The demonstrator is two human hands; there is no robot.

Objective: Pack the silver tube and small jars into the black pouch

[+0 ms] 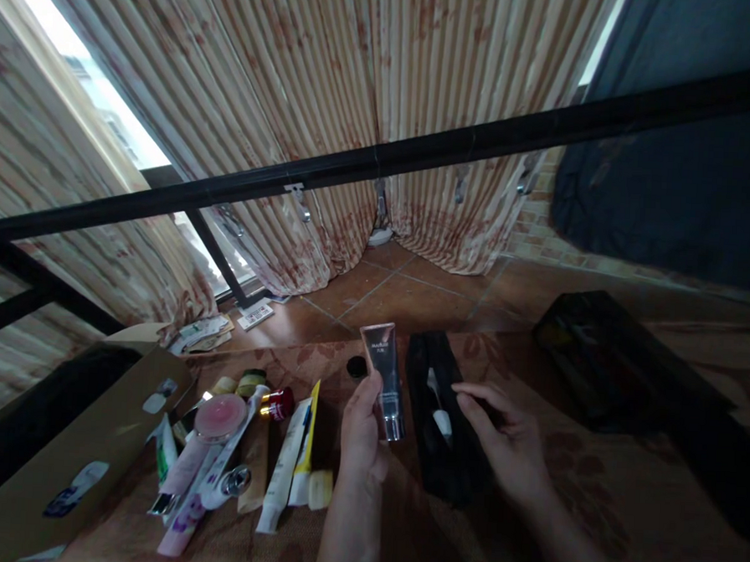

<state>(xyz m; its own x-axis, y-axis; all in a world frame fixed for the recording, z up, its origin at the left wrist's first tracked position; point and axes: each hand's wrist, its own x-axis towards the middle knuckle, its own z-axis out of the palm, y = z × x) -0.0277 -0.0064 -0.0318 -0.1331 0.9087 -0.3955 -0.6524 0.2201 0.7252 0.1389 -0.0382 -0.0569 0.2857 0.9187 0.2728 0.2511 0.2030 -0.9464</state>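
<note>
Head view: left hand (360,414) grasps the grey tube (387,370), just left of the open black pouch (431,475) and outside it; right hand (508,443) has fingertips at the pouch's right edge, pinch or mere touch undetermined; one white-ended item (442,423) already lies inside; pink round container (220,416), white tube (283,469) and others lie loose outside.

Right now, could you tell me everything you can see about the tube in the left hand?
The tube looks like glossy dark plastic, with pale lettering too small to read fully, a flat, pinkish-edged end and a shiny silver cap. It slants slightly, flat end farther away, cap nearer the person and seemingly closed. The left hand grips its side, beside the open black pouch.
</note>
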